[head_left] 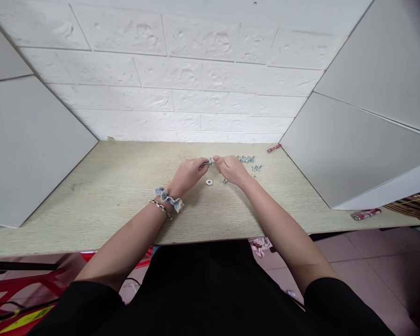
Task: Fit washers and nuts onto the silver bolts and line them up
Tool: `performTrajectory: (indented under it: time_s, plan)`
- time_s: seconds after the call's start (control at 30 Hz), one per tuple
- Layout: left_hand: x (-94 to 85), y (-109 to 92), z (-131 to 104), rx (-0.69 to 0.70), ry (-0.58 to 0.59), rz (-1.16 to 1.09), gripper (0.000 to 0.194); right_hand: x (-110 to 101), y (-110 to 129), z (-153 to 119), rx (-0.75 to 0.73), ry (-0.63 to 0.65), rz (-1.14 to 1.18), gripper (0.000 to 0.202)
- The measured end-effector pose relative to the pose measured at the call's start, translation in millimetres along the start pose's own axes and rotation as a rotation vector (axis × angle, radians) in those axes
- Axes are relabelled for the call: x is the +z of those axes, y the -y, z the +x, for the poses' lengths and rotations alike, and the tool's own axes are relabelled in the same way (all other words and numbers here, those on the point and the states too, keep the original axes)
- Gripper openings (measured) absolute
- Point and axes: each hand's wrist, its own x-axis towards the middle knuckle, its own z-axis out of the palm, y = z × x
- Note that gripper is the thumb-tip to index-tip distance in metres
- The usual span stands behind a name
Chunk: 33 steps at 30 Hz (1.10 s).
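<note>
Near the back of the wooden table (133, 186), my left hand (189, 173) pinches a small metal bolt (207, 162) that points toward my other hand. My right hand (230, 169) is closed beside the bolt's right end, its thumb up; its fingers hide what they grip. A flat washer (209, 182) lies on the table between my wrists. Just below my right fingers sits a small metal nut (225, 181). Several metal bolts (246, 159) lie in a row to the right of my right hand, with a few more bolts (256, 168) in front of them.
A white brick-pattern wall (187, 98) stands behind the table, with grey panels (38, 149) at the left and right. One red battery-like cylinder (274, 148) lies at the back right corner, another red cylinder (367, 214) near the front right edge, beside a woven basket (415, 204).
</note>
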Motion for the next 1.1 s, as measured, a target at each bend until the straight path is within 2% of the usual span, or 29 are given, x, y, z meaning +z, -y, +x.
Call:
performTrajectory:
  time_s: [0.13, 0.27, 0.3, 0.57, 0.73, 0.93, 1.1]
  plan:
    - [-1.6, -1, 0, -0.024, -0.005, 0.002, 0.015, -5, -1, -1, -0.032, -0.089, 0.014, 0.051]
    - [-1.6, -1, 1, -0.028, -0.010, 0.013, 0.016, -4, -2, -1, -0.101, -0.082, 0.054, 0.015]
    - [-1.5, -1, 1, -0.027, -0.008, 0.016, 0.016, -4, -2, 0, -0.120, -0.077, 0.064, 0.011]
    - [-1.5, 0, 0, -0.028, 0.025, -0.012, 0.019, 0, -5, 1, -0.217, -0.068, 0.072, 0.019]
    - [-0.9, -1, -1, -0.004, 0.039, 0.015, 0.018, 0, -3, 1, -0.135, -0.014, 0.031, 0.018]
    - [0.9, -3, -1, 0.002, 0.048, 0.029, 0.019, 5, -1, 2, -0.096, 0.021, -0.060, 0.046]
    - [-0.9, -4, 0, -0.010, 0.037, 0.002, 0.019, 2, 2, 0, -0.032, -0.058, -0.054, 0.054]
